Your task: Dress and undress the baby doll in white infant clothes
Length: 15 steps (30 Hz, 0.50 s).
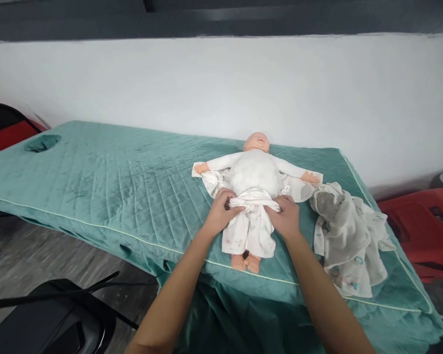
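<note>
A baby doll [256, 172] lies on its back on the green quilted bed cover [133, 177], arms spread wide, head towards the wall. White baby pants [236, 233] with a small print cover its legs, and its bare feet stick out below. My left hand [222, 211] grips the waistband at one side, thumb on top. At the other side my right hand [284, 215] pinches the same waistband. The doll's white cloth belly shows above the bunched waist. An opened white top [297, 189] is spread under the doll's arms and back.
Crumpled baby clothes [349, 236] lie on the bed to the right of the doll. A red chair [424, 226] stands past the right end. A black chair [55, 314] is at lower left. The bed has a face hole [42, 143] at far left.
</note>
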Each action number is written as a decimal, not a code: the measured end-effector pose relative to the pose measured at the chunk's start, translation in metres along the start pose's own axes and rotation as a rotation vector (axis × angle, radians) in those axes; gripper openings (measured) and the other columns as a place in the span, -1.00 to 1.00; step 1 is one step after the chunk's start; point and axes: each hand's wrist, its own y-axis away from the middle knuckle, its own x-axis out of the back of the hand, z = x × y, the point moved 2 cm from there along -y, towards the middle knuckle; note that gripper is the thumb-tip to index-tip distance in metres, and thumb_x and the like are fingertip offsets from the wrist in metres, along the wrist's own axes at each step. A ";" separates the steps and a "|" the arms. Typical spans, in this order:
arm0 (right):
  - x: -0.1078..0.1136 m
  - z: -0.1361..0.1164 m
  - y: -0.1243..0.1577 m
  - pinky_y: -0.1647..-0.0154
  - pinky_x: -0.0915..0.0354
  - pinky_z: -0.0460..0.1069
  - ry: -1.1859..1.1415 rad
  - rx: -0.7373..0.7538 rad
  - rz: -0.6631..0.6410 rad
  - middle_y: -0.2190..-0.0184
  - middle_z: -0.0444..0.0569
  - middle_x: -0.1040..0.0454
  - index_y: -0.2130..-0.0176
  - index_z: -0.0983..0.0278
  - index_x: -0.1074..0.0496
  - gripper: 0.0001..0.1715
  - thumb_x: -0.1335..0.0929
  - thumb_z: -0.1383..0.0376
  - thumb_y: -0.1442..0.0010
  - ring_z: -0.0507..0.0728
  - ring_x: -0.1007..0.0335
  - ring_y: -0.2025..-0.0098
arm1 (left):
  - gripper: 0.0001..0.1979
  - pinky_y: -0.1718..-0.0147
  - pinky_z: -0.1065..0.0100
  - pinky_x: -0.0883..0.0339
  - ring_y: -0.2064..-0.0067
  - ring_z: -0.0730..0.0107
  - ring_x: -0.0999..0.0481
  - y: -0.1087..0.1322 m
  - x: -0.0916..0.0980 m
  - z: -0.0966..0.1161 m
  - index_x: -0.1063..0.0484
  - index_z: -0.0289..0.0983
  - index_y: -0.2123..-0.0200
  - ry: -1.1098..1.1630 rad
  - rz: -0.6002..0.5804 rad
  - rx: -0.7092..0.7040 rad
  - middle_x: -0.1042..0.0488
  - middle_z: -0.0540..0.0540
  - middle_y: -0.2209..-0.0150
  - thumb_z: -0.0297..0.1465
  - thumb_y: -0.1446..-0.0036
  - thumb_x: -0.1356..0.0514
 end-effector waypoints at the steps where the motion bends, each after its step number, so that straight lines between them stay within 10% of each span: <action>1: 0.000 0.000 0.000 0.23 -0.25 0.02 -0.027 -0.032 -0.017 0.62 -0.16 -0.31 0.59 0.19 -0.25 -0.66 -0.38 0.19 -0.13 0.11 -0.29 0.44 | -0.76 0.19 0.31 -0.27 0.16 0.33 -0.39 -0.001 -0.001 0.001 -0.37 -0.21 0.24 -0.008 0.017 -0.007 -0.36 -0.05 0.20 -0.27 -0.12 -0.35; 15: -0.027 0.021 -0.048 0.20 -0.20 0.05 -0.018 -0.178 -0.119 0.36 -0.07 -0.46 0.31 0.20 -0.38 -0.74 -0.33 0.07 -0.22 0.20 -0.37 0.25 | -0.81 0.18 0.28 -0.28 0.16 0.32 -0.38 -0.058 -0.006 -0.013 -0.37 -0.20 0.26 -0.100 0.156 -0.017 -0.39 -0.04 0.24 -0.30 -0.15 -0.32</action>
